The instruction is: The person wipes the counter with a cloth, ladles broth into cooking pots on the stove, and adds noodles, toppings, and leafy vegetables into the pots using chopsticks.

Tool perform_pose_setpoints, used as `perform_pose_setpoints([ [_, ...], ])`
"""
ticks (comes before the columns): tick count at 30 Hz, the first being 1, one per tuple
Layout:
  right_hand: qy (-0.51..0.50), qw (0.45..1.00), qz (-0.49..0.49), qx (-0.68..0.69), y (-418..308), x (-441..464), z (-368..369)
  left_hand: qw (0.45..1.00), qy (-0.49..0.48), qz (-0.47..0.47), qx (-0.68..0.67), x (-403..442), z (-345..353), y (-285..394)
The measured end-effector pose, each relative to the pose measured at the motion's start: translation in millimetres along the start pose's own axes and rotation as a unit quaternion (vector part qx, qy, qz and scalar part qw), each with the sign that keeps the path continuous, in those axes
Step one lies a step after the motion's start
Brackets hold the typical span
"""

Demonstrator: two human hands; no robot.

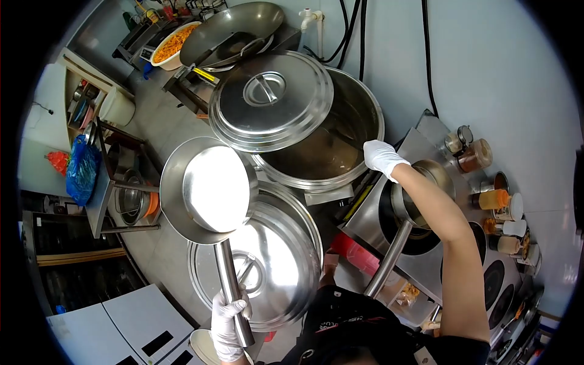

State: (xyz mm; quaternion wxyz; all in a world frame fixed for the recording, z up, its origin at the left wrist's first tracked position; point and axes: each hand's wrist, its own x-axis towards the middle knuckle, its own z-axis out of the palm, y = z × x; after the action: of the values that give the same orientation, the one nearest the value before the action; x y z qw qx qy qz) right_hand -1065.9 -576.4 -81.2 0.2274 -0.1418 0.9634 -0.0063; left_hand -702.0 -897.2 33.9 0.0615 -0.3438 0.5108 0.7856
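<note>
My left hand (230, 316), in a white glove, is closed around the metal handle of a saucepan (176, 191). The pan is held over a second, lidded pot, and its bottom is bright with glare. My right hand (383, 158), also gloved, is closed at the right rim of a large stockpot (365, 103). From it a dark ladle handle (345, 139) slopes into brownish liquid (316, 158); the ladle's head is mostly hidden. A steel lid (292, 115) lies askew over the stockpot's left part, leaving the right side uncovered.
Another large lid (280, 261) covers the nearer pot. To the right, a second saucepan (441, 182) sits on a steel stove (377, 213), with several seasoning jars (474, 155) along the wall. A wok (267, 18) and a tub of orange food (175, 44) stand at the back.
</note>
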Motion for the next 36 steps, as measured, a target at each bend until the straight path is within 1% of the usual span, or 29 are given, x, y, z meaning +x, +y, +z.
perform_pose_setpoints([
  [1,0.009,1.0,-0.006,0.02,3.6,7.2,12.5,1.0,0.004,0.0,-0.002,-0.4,-1.8,-1.1],
  [3,-0.135,0.987,0.043,0.078,7.9,37.6,34.0,1.0,0.011,0.002,-0.005,-1.9,-2.5,-0.8],
  [4,-0.206,0.971,0.067,0.107,9.1,46.1,37.8,1.0,0.013,0.002,-0.006,-3.1,-0.8,0.4],
  [5,-0.213,0.946,0.073,0.234,1.8,26.1,13.3,1.0,0.015,0.002,-0.006,-3.8,0.1,1.0],
  [6,-0.211,0.912,0.099,0.337,0.3,20.9,11.0,1.0,0.013,0.003,-0.007,-3.8,-0.3,0.7],
  [8,-0.196,0.812,0.148,0.53,1.1,12.7,8.9,1.0,0.007,0.006,-0.007,-3.3,-1.2,-0.3],
  [9,-0.214,0.761,0.15,0.594,7.8,14.3,19.0,1.0,0.005,0.006,-0.006,-3.3,-1.2,-0.1],
  [10,-0.224,0.723,0.177,0.63,8.1,16.0,25.0,1.0,0.003,0.006,-0.004,-3.9,-1.1,-0.4],
  [12,-0.21,0.694,0.193,0.661,2.8,2.4,19.9,1.0,0.004,0.005,-0.002,-6.2,-2.5,-1.8],
  [15,-0.205,0.677,0.192,0.68,-2.5,-35.9,-4.4,1.0,0.003,0.001,0.008,-10.8,-5.5,-2.8],
  [18,-0.205,0.691,0.144,0.678,10.2,-74.5,-20.7,1.0,-0.01,0.004,0.018,-12.4,-3.7,-2.1],
  [19,-0.187,0.697,0.159,0.673,12.4,-90.3,-28.0,1.0,-0.017,0.006,0.025,-12.6,-3.6,-1.6],
  [20,-0.184,0.691,0.166,0.679,18.8,-101.6,-29.6,0.999,-0.024,0.009,0.031,-12.4,-3.1,-1.0],
  [23,-0.171,0.702,0.161,0.672,27.7,-151.0,-54.4,0.997,-0.034,0.005,0.063,-11.5,0.4,1.5],
  [24,-0.177,0.689,0.149,0.687,38.3,-158.4,-48.8,0.996,-0.039,0.004,0.075,-10.5,0.5,1.5],
  [27,-0.166,0.701,0.133,0.68,49.2,-201.6,-60.8,0.993,-0.049,-0.004,0.105,-8.8,4.2,0.3],
  [32,-0.136,0.671,0.156,0.712,59.2,-274.8,-74.2,0.99,-0.075,-0.018,0.115,-3.3,27.9,-0.5],
  [34,-0.133,0.646,0.144,0.738,65.9,-289.4,-69.2,0.987,-0.083,-0.021,0.134,-1.1,36.0,1.2],
  [36,-0.12,0.631,0.152,0.751,67.0,-305.4,-68.3,0.985,-0.119,-0.006,0.129,2.3,42.1,0.2],
])
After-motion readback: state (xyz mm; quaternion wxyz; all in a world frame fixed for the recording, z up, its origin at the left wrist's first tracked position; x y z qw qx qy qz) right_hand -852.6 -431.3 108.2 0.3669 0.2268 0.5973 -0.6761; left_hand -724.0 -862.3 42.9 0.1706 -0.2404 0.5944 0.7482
